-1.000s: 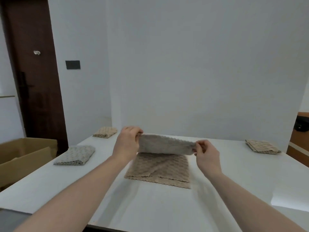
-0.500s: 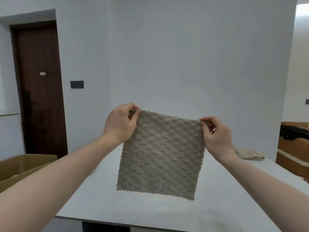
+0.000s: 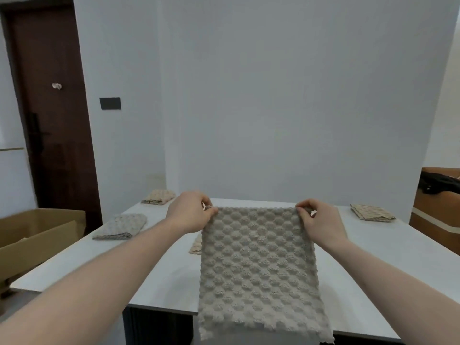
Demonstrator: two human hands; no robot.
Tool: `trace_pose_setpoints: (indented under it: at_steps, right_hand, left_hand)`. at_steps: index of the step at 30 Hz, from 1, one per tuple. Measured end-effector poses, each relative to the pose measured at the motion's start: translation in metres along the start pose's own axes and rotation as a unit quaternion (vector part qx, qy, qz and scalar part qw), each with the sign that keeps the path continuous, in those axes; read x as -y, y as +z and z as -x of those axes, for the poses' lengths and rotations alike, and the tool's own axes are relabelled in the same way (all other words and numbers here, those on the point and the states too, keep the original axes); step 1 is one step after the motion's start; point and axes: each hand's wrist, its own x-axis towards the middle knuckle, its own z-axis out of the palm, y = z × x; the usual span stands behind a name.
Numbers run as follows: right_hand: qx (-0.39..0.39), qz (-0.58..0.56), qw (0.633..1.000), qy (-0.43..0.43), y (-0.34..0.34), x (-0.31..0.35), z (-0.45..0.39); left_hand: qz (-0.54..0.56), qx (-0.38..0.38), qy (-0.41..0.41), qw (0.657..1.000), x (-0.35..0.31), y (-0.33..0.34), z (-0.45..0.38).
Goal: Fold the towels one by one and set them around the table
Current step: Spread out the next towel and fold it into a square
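A grey-beige square bobble-textured towel (image 3: pixel 258 267) hangs unfolded at lower centre, covering most of a tan towel (image 3: pixel 195 246) lying behind it, while three folded towels lie at mid-left (image 3: pixel 121 226), further back left (image 3: pixel 159 196) and mid-right (image 3: pixel 372 212).

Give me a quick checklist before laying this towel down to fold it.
1. Left hand pinching a top corner: ok.
2. Right hand pinching the other top corner: ok.
3. Held towel hanging flat, unbunched: ok.
4. Bare table in front for folding: not ok, a beige towel lies behind the held one.
5. Three folded towels clear of the centre: ok.
6. Lower edge clear of the table front: cannot tell.
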Motion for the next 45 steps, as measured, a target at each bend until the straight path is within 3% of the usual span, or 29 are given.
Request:
trace_pose_setpoints:
  at_steps: [12, 31, 45]
  right_hand:
    - [0.041, 0.011, 0.998, 0.040, 0.051, -0.035, -0.026]
    - [0.066, 0.041, 0.997, 0.000, 0.018, -0.054, 0.019]
    - [0.126, 0.050, 0.989, -0.054, -0.006, -0.072, 0.090]
  left_hand:
    - [0.096, 0.004, -0.098, 0.991, 0.006, 0.073, -0.039]
    - [0.091, -0.016, 0.008, 0.996, 0.002, 0.066, 0.023]
    - [0.049, 0.028, 0.073, 0.996, 0.004, 0.067, 0.106]
